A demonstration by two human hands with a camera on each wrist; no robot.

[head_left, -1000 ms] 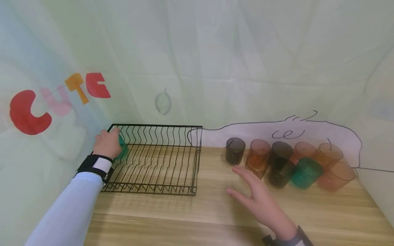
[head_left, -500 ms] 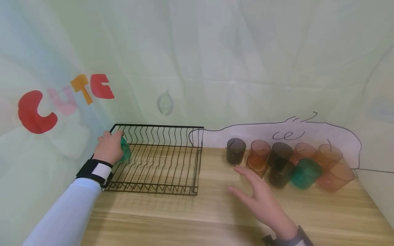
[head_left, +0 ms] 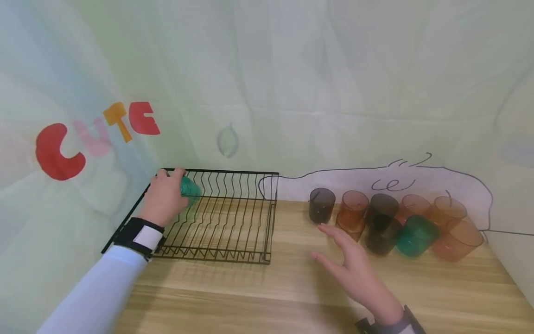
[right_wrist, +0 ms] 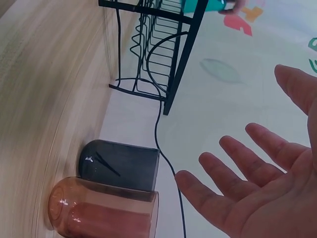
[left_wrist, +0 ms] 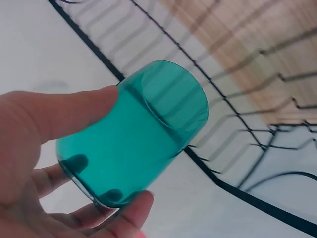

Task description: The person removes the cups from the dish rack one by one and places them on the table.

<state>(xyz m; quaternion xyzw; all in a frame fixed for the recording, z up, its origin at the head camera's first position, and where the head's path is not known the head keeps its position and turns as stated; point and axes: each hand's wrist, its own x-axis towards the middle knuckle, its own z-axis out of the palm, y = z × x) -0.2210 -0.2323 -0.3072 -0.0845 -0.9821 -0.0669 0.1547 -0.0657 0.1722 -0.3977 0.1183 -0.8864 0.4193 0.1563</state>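
A see-through teal cup (left_wrist: 133,139) is gripped between the thumb and fingers of my left hand (head_left: 164,197). In the head view this cup is partly hidden behind that hand, over the left end of a black wire dish rack (head_left: 225,250). The left wrist view has the cup tilted, its far end facing the rack's wires. My right hand (head_left: 352,273) hovers over the wood table, fingers spread and holding nothing. Closest to its fingertips are a dark grey cup (head_left: 321,206) and an orange cup (head_left: 349,225).
Several more tinted cups stand grouped at the right: a pinkish cup (head_left: 354,200), dark cups, a second teal cup (head_left: 417,235) and an amber-pink cup (head_left: 456,239). A pale printed curtain (head_left: 292,93) hangs right behind the rack and cups.
My left hand has moved right along the rack with the teal cup, which shows more from behind the fingers. The right hand has stayed in place. The view has shifted slightly.
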